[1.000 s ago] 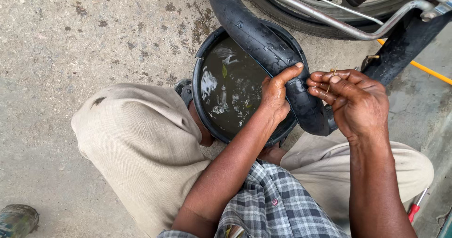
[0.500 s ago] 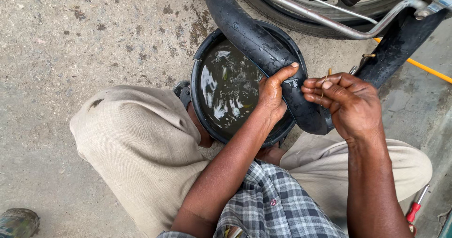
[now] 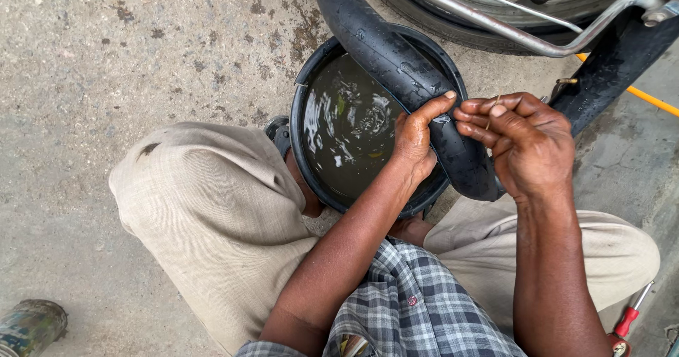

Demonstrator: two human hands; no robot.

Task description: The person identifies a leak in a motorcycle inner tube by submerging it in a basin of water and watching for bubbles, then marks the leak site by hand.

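Here you have one wet black rubber inner tube (image 3: 396,67), one round black basin of murky water (image 3: 353,127), one red-handled screwdriver (image 3: 626,322) at the near right, and one grimy can (image 3: 28,325) at the near left. Your left hand (image 3: 414,141) clasps the tube where it crosses the basin's right rim, thumb laid across its top. Your right hand (image 3: 527,145) sits just beside it, fingertips pinched on a thin small piece too fine to tell. The tube runs from the far middle down over the basin, bends near your right knee and climbs far right. The motorcycle wheel (image 3: 495,18) closes off the far edge; bare concrete floor (image 3: 127,60) lies open to the left
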